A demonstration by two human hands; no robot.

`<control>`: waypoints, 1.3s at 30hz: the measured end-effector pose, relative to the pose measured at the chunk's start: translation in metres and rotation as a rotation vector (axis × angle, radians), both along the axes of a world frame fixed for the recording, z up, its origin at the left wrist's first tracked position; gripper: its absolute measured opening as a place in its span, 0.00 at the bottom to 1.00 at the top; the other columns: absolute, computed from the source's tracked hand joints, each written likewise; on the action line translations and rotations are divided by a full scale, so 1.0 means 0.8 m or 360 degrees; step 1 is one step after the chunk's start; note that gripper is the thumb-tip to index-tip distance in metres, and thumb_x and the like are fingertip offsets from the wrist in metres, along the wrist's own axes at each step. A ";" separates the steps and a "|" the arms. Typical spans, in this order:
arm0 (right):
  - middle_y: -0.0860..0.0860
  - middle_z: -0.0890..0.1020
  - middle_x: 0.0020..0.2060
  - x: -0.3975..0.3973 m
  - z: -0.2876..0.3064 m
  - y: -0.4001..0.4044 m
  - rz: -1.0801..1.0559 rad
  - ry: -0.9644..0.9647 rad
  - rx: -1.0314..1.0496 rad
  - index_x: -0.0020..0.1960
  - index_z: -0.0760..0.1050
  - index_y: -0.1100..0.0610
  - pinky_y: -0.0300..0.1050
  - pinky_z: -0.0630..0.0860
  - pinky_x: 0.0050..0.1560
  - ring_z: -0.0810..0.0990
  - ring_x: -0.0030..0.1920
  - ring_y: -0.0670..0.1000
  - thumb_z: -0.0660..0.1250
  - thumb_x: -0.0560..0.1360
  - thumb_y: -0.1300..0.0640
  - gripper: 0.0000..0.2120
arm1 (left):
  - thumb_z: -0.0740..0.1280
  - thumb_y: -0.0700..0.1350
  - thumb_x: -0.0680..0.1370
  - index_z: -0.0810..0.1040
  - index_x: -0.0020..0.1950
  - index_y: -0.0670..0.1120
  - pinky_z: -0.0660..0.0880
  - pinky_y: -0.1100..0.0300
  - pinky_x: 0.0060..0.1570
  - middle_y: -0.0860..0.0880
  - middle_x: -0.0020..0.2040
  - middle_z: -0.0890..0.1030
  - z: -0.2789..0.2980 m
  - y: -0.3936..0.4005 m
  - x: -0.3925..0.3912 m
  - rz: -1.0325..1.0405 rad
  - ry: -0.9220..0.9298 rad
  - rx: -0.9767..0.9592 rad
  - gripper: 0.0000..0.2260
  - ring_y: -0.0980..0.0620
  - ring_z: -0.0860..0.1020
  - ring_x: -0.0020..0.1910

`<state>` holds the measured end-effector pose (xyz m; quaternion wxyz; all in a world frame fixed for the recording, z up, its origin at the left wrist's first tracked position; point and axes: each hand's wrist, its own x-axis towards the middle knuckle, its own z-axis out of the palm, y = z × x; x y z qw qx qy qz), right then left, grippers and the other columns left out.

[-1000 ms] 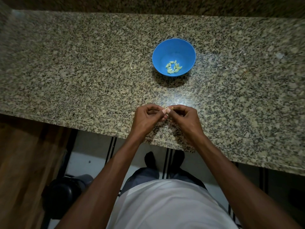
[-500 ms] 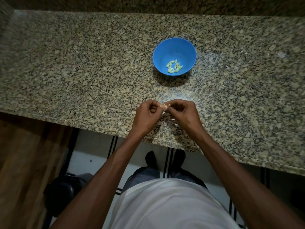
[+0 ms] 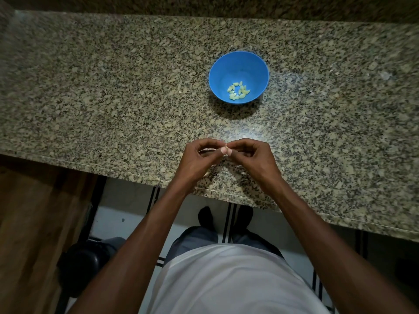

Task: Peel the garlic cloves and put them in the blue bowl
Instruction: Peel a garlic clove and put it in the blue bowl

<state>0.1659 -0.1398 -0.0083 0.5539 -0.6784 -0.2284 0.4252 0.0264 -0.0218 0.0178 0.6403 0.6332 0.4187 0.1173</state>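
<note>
One garlic clove, barely visible, pinched between fingertips of both hands, which meet above near table edge. Left hand and right hand curled, thumbs touching, clamped on clove. Clove's long axis: cannot tell, mostly hidden. Blue bowl lies straight ahead, slightly right, well apart from hands; about a dozen peeled cloves in bottom. Right hand nearer bowl; judged likelier carrier.

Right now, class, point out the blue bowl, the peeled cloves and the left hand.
blue bowl [image 3: 217, 71]: head view, bare inner wall near the left rim.
peeled cloves [image 3: 238, 91]: head view, middle of the pile in the bowl.
left hand [image 3: 199, 158]: head view, back of the hand.
</note>
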 end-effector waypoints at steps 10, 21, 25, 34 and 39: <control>0.54 0.89 0.49 -0.001 0.000 0.004 -0.0016 0.0112 0.0039 0.55 0.86 0.60 0.58 0.84 0.59 0.89 0.52 0.54 0.81 0.73 0.60 0.11 | 0.74 0.37 0.78 0.84 0.56 0.35 0.81 0.61 0.51 0.39 0.54 0.87 -0.012 0.007 -0.003 0.0248 -0.0077 -0.0512 0.09 0.46 0.86 0.53; 0.54 0.89 0.44 0.014 0.001 0.015 0.0146 -0.0011 -0.0061 0.52 0.88 0.60 0.62 0.85 0.56 0.89 0.47 0.56 0.81 0.73 0.62 0.08 | 0.76 0.35 0.75 0.82 0.60 0.43 0.83 0.42 0.57 0.38 0.49 0.87 -0.005 0.022 -0.006 0.0144 0.0012 -0.0340 0.14 0.41 0.87 0.49; 0.54 0.89 0.45 0.016 0.000 0.016 0.0166 -0.0018 -0.0069 0.51 0.88 0.60 0.60 0.85 0.56 0.89 0.47 0.56 0.80 0.73 0.62 0.07 | 0.77 0.37 0.75 0.79 0.62 0.42 0.81 0.36 0.59 0.39 0.50 0.87 -0.005 0.027 -0.006 0.0080 0.0088 -0.0276 0.17 0.36 0.86 0.51; 0.60 0.88 0.51 0.010 0.006 0.013 -0.0081 0.0496 0.0041 0.58 0.84 0.65 0.54 0.85 0.57 0.88 0.53 0.60 0.79 0.73 0.68 0.15 | 0.72 0.41 0.81 0.73 0.66 0.46 0.83 0.49 0.53 0.48 0.51 0.85 0.002 0.019 0.010 -0.0004 0.0155 -0.0005 0.16 0.52 0.85 0.49; 0.63 0.86 0.57 -0.001 0.012 0.018 -0.0422 0.1090 0.0099 0.61 0.81 0.65 0.50 0.84 0.59 0.87 0.58 0.59 0.75 0.73 0.73 0.18 | 0.68 0.42 0.84 0.71 0.67 0.46 0.78 0.63 0.45 0.50 0.50 0.81 -0.006 0.003 0.016 -0.0015 0.0068 0.0417 0.13 0.59 0.80 0.46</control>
